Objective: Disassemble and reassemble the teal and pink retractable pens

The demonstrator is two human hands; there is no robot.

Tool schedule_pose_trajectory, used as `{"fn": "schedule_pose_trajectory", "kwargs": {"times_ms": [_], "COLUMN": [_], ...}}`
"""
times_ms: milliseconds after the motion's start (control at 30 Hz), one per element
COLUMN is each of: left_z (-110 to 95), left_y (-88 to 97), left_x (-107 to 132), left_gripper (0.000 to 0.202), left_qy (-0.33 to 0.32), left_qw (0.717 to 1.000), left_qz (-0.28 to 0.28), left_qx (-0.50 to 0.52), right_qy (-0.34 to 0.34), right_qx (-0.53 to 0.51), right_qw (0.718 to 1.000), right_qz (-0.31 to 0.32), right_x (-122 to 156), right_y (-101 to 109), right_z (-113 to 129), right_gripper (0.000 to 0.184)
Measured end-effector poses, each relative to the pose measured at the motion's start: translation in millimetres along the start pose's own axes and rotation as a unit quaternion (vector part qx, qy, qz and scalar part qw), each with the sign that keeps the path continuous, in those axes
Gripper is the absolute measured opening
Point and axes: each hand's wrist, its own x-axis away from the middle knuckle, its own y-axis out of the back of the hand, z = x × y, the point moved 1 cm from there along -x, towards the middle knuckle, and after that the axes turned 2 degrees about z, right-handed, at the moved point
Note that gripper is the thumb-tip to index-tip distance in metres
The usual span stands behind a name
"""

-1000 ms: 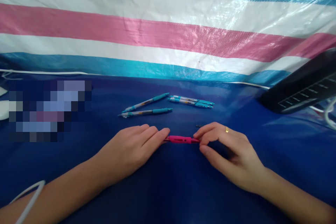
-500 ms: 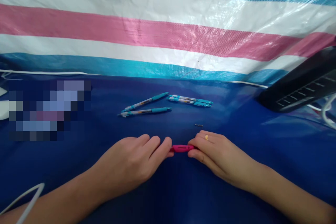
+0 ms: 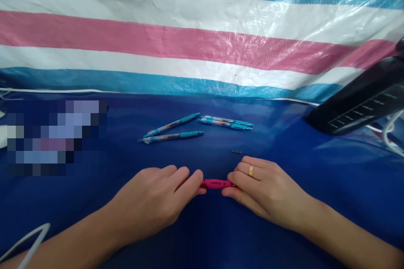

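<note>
A pink pen (image 3: 216, 183) lies level between my two hands, just above the blue table. My left hand (image 3: 167, 195) is closed around its left end, which the fingers hide. At the pen's right end, my right hand (image 3: 260, 189), with a gold ring (image 3: 251, 171), has thumb and fingertips closed about the dark tip. Only a sliver of that tip shows between them. Behind the right fingers lies a tiny dark metal piece (image 3: 236, 151), perhaps a spring. Farther back rest several blue clear-barrelled pens, among them a single pen (image 3: 173, 136) and a pair (image 3: 225, 122).
A tall black object with white scale marks (image 3: 356, 101) leans in at the right. Blurred-out items (image 3: 57, 134) lie at the left. A white cable (image 3: 34, 239) crosses the lower left corner. Striped plastic sheeting (image 3: 189, 42) hangs behind the blue table (image 3: 126, 151).
The right thumb and fingertips have shifted slightly on the pink pen's tip end, so a little dark tip now shows. The whole view has moved slightly. The blue pens lie as before.
</note>
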Motion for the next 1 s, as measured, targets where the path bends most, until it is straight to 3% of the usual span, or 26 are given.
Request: {"fn": "schedule_pose_trajectory", "kwargs": {"times_ms": [233, 533, 667, 800, 1000], "left_z": [1, -2, 0, 2, 4], "left_y": [-5.1, -4.1, -4.3, -5.2, -5.4], "left_x": [-2, -2, -3, -4, -6], "left_gripper": [0.024, 0.034, 0.025, 0.019, 0.020], "left_qy": [0.003, 0.031, 0.026, 0.023, 0.026], "left_qw": [1.000, 0.998, 0.999, 0.999, 0.998], "left_qz": [0.002, 0.047, 0.008, -0.038, -0.047], "left_qx": [0.001, 0.028, 0.029, 0.022, 0.027], "right_qy": [-0.029, -0.041, -0.042, -0.089, -0.088], "right_qx": [-0.051, -0.010, -0.014, -0.084, -0.097], "right_qw": [0.997, 0.999, 0.999, 0.992, 0.986], "right_qz": [0.043, 0.003, -0.002, 0.036, 0.099], "right_x": [-2, -1, -1, -1, 0], "right_y": [-6, -8, -5, -2, -1], "right_z": [-1, 8, 7, 2, -2], "right_gripper": [0.046, 0.043, 0.042, 0.043, 0.047]}}
